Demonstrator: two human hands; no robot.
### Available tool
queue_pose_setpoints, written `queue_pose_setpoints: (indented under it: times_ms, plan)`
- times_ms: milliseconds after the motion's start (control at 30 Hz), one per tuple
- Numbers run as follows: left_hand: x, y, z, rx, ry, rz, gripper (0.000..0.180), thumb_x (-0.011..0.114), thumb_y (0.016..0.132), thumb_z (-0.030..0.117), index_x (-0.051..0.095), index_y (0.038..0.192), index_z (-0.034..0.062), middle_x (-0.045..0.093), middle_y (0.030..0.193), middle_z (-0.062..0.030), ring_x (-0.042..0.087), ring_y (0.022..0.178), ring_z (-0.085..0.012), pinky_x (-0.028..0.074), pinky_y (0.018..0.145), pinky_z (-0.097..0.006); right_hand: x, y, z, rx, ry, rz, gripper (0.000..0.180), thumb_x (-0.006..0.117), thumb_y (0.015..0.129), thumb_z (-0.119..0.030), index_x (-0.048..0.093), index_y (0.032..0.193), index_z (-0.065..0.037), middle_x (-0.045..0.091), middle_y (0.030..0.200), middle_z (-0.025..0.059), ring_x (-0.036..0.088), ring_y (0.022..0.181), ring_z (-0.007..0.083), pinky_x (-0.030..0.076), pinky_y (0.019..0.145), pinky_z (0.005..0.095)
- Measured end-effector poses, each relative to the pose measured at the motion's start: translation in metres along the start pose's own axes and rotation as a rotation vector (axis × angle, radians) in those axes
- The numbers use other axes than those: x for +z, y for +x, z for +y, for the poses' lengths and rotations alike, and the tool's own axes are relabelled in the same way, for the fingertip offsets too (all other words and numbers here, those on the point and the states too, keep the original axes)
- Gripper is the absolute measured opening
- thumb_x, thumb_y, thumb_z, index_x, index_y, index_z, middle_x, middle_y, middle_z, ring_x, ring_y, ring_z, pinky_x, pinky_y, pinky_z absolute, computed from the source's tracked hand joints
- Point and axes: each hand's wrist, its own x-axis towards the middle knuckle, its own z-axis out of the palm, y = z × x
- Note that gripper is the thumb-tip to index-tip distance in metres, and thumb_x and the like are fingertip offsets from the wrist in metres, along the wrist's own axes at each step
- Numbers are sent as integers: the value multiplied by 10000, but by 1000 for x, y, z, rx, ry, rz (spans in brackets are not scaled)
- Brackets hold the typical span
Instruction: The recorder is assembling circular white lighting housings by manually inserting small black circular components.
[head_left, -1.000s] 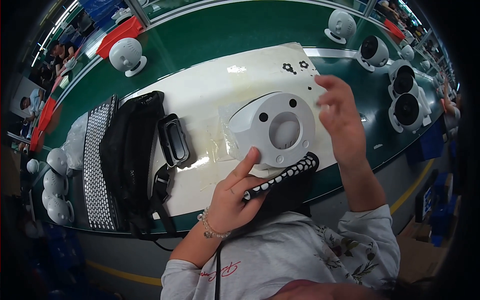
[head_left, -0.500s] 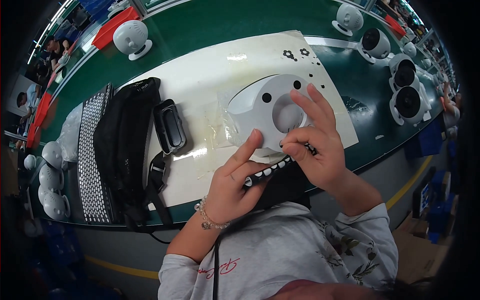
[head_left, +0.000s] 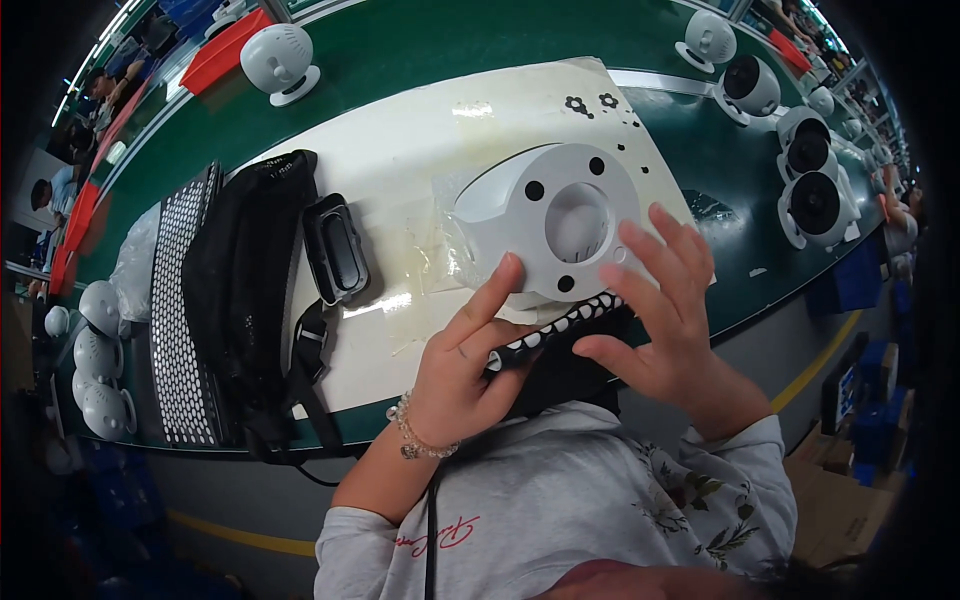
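Note:
A white device (head_left: pixel 480 198) lies with its ring-shaped base (head_left: pixel 537 232) facing up. Three round black pads (head_left: pixel 566 284) show on the base, and an uncovered round recess (head_left: pixel 620 255) sits near its right edge. My left hand (head_left: pixel 470 360) grips a curled black sheet with white dots (head_left: pixel 540 340) between thumb and fingers, while its index fingertip rests against the base. Open, with fingers spread, my right hand (head_left: pixel 665 310) hovers at the base's right edge; I see nothing in it.
A white board (head_left: pixel 400 140) covers part of the green table. At left are a black pouch (head_left: pixel 245 290), an open black case (head_left: pixel 337 250) and another dotted sheet (head_left: pixel 182 320). White fans (head_left: pixel 815 205) line the right side; more white devices (head_left: pixel 277 60) stand at far left.
My right hand has opened from a pinch at the base's near edge and drawn back to the right. A black pad now shows where its fingertips were.

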Motion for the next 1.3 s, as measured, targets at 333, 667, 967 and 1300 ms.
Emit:
queue_pose_setpoints:
  times_ms: [333,667,967,1300]
  plan:
    - [0,-2,-2,-8,17,-8,323,579,608,-77,596,909,37,350,1329,-174,427,1174,-287,419,887,-309,13,14,8,-24,190,105,183,685,641,-139,648,820,-125,524,1151,54,397,1152,269,274,906,379]
    - [-2,-4,-5,-13,2,-48,387,562,563,-77,594,932,38,363,1323,-167,465,1137,-284,452,830,-302,15,23,6,127,507,-24,89,639,716,-84,552,724,-66,459,1210,109,283,1232,332,271,962,375]
    - [-2,-3,-3,-33,-27,-56,364,577,557,-74,583,906,29,370,1317,-170,486,1111,-288,451,828,-295,13,19,9,76,436,-74,168,497,849,-187,488,761,-44,319,1320,231,186,1280,367,167,1013,434]
    - [-2,-3,-3,-51,-25,-63,358,577,559,-75,587,902,26,368,1319,-167,465,1134,-286,437,860,-304,11,15,6,18,220,-68,143,493,846,-163,532,832,-26,347,1302,226,246,1251,370,202,997,440]
